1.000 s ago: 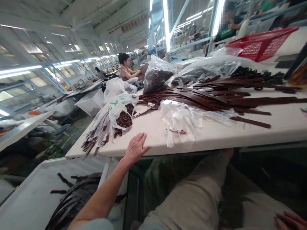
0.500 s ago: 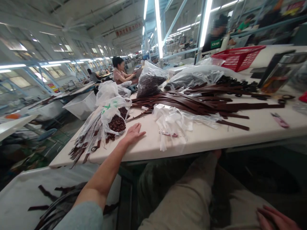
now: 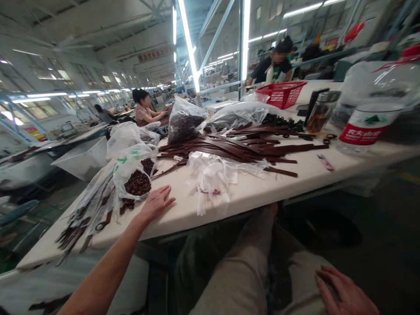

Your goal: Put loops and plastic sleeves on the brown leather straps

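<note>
left hand (image 3: 155, 203), open and released with fingers spread, lies flat on the white tabletop (image 3: 295, 183), just beside a clear plastic bag (image 3: 131, 162) of small dark brown leather pieces (image 3: 138, 183) near the front edge. right hand (image 3: 343, 291), also open and holding nothing, rests on a khaki trouser leg (image 3: 236, 275) below. long flat brown leather straps (image 3: 226, 148) lie fanned out farther along. bag appears light and soft, its slack plastic probably slippery, so best taken by the gathered neck; straps appear limp, best gathered in a bunch.
</note>
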`<state>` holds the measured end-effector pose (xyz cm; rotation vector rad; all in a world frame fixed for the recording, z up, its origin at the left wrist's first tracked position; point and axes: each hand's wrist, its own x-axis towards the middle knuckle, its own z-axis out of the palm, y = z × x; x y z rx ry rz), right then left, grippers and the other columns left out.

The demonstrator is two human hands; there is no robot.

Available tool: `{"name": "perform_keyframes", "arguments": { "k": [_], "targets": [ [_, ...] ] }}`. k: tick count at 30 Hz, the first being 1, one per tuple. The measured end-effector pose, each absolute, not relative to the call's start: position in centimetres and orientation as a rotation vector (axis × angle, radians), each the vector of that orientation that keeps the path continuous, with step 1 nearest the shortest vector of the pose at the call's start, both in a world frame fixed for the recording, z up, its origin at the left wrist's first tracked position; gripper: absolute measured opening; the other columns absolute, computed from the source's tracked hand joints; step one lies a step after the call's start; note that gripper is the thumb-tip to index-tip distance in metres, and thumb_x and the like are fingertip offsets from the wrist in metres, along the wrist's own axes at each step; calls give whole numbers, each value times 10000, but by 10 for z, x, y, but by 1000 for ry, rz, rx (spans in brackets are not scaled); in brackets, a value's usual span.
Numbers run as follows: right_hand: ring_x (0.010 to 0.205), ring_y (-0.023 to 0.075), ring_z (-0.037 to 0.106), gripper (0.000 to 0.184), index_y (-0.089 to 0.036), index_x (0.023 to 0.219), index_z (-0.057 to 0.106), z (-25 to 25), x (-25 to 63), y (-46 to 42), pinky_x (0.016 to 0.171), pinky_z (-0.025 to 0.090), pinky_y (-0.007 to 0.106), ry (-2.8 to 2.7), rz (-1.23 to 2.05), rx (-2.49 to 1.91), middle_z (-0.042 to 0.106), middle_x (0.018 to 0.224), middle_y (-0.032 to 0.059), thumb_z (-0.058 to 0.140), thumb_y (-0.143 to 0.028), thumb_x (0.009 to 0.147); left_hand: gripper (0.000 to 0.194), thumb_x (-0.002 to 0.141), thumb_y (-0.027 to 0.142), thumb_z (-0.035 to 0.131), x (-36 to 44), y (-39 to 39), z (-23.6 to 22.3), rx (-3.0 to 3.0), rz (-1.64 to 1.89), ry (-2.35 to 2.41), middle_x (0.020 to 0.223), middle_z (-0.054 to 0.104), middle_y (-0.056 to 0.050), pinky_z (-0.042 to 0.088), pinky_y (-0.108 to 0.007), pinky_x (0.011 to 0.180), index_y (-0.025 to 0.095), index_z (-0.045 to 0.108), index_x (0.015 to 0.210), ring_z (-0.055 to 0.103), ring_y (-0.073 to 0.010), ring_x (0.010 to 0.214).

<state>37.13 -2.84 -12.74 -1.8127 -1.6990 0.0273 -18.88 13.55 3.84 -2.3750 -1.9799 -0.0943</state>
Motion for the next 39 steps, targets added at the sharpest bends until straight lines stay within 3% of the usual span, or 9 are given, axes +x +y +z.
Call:
{"name": "perform_keyframes", "arguments": {
  "k": [6,11,15,23,27,30,34,39],
  "targets": [
    [914,326,718,281,-303,861,699,-126,366,-32,800,578,528,-1650,20,-1817,747,997,62,491,-486,814,333,893,420,496,-162,127,41,-2328,-516,-1879,1032,765,-97,409,-443,1053,212,726,1017,700,-249,959],
    [887,290,730,328,-295,852,705,-114,366,-22,797,609,466,-1583,156,-1819,747,993,49,485,-538,843,345,863,493,529,-150,105,36,-2185,-873,-1938,828,773,-47,519,-315,795,232,742,786,702,-222,793],
    [939,248,723,295,-297,925,693,-70,365,20,814,610,381,-1575,171,-1766,724,1063,33,495,-508,868,388,861,515,523,-140,96,29,-2050,-1015,-2134,679,736,-9,480,-252,592,223,715,695,664,-178,612],
    [1050,222,664,292,-189,1112,625,45,310,213,917,545,393,-1887,-170,-1465,692,1136,102,438,-333,941,369,889,503,501,-135,95,20,-2066,-1161,-2051,801,764,-13,522,-242,695,239,736,782,706,-183,731],
    [1013,209,653,365,-159,1163,612,50,277,301,863,524,358,-1942,-268,-1489,679,1170,121,415,-404,975,359,898,498,496,-135,95,18,-2082,-1130,-1991,785,756,-5,531,-246,678,256,730,776,704,-177,705],
    [860,163,655,410,-153,1093,632,44,266,334,763,524,331,-1981,-343,-1532,694,1036,84,464,-503,961,338,908,479,495,-135,95,17,-2094,-1124,-1975,783,751,-1,537,-252,665,266,725,779,701,-176,696],
    [762,127,627,332,-165,991,642,41,267,348,709,541,317,-2023,-416,-1591,670,905,19,549,-479,936,303,916,447,499,-135,96,15,-2128,-1106,-1971,797,746,2,540,-256,666,276,718,795,699,-177,715],
    [668,111,590,305,-150,877,648,51,269,352,654,496,288,-2052,-468,-1655,653,795,3,554,-433,939,298,919,446,501,-133,98,13,-2137,-1079,-1958,795,738,2,534,-259,667,279,716,797,692,-178,719]
  ]
}}
